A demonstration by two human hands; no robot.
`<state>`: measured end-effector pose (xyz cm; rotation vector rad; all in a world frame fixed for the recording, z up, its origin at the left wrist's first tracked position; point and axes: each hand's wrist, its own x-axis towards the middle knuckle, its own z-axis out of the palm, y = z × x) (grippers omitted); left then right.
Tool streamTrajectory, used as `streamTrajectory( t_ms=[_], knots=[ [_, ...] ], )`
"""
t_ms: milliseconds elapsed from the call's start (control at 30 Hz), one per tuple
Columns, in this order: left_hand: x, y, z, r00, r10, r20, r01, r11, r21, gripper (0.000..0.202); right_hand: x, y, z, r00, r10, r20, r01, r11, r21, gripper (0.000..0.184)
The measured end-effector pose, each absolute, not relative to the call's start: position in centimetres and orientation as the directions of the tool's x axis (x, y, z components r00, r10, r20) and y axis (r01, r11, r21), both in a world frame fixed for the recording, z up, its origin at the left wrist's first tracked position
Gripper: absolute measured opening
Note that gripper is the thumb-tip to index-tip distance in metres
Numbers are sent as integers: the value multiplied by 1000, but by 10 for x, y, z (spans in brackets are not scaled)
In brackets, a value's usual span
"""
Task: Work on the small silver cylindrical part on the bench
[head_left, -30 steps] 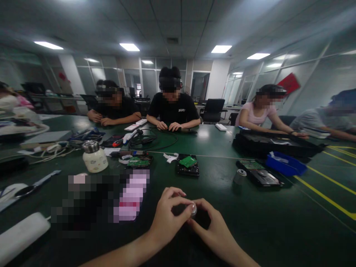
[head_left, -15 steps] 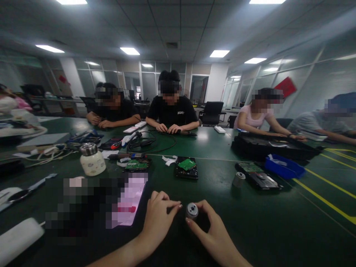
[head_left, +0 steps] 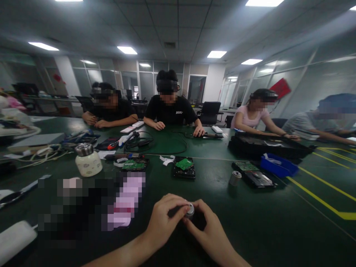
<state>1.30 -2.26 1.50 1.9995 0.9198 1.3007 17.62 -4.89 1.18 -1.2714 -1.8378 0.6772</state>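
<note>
A small silver metal cylinder (head_left: 190, 211) stands near the front of the green table, its flat top facing up. My right hand (head_left: 213, 231) grips its side between thumb and fingers. Over the left part of the top, the thumb and forefinger of my left hand (head_left: 164, 218) are pinched together against it. Whatever tiny thing this pinch may hold is hidden. A second, similar metal cylinder (head_left: 235, 178) with dark holes in its top stands farther off to the right.
Beyond my hands lie hard drives with green circuit boards (head_left: 184, 167). A blue bin (head_left: 279, 165) and black tray (head_left: 267, 144) are at right. A cream bottle (head_left: 89, 163), a pink-screened phone (head_left: 132, 194) and cables lie left. Co-workers sit across the table.
My left fingertips have moved right, from beside the metal cylinder onto its top. My right hand keeps its grip. Across the table, a co-worker's hands have parted, one now on a dark tool.
</note>
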Motion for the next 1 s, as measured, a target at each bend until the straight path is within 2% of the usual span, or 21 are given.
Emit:
streamTrajectory(
  t_ms=[200,800,933,1000],
  knots=[
    [15,-20,15,258,824,504,236,-560,794,12,176,-49,13,-177,940,292,534,342,-774,11],
    [13,-21,14,409,793,451,339,-591,732,30,177,-49,10,-177,933,314,516,360,-777,14],
    [15,-24,13,388,795,465,407,-601,688,35,177,-48,9,-190,930,315,510,367,-778,13],
    [14,-24,19,362,817,449,527,-577,624,37,177,-48,11,-187,934,304,517,356,-778,13]
  ],
)
